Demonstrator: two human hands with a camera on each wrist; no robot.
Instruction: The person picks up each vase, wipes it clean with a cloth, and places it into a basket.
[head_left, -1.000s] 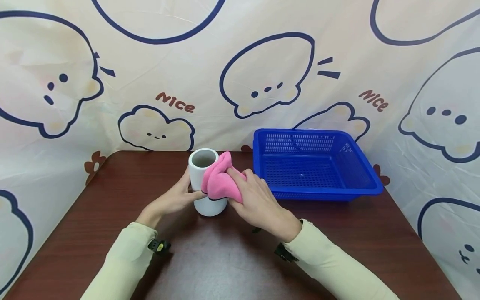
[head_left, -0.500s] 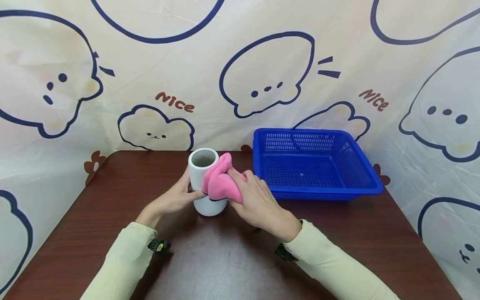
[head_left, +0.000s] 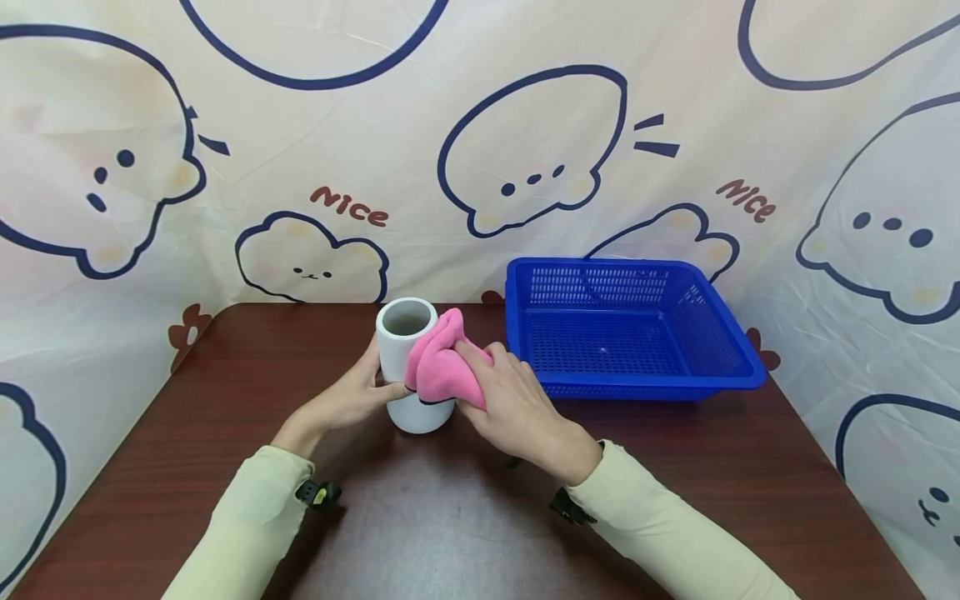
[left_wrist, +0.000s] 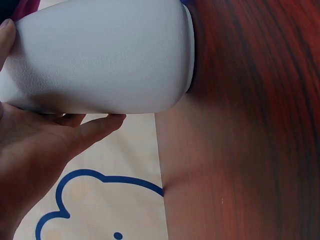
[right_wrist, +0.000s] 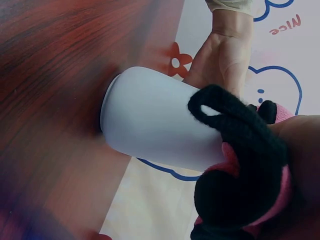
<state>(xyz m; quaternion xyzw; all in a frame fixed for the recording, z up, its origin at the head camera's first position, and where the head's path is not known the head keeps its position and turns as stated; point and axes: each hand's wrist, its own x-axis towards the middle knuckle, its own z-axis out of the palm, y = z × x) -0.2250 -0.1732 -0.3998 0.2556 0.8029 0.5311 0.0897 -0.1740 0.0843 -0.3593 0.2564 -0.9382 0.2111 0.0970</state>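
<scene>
A white cylindrical vase with a round open mouth stands upright on the brown table. My left hand grips its left side, thumb across the front and fingers behind; the left wrist view shows fingers along the vase wall. Bunched in my right hand is a pink cloth, pressed against the vase's upper right side. From the right wrist view the cloth shows a black underside and a black loop. The right fingertips are partly buried in the cloth folds.
A blue plastic basket with perforated walls stands at the back right, near my right hand. The brown wooden table ends at a cream curtain printed with cartoon figures. Dark devices are strapped to both wrists.
Almost nothing moves. The pink cloth's top sinks very slightly along the vase, while both hands keep their places.
</scene>
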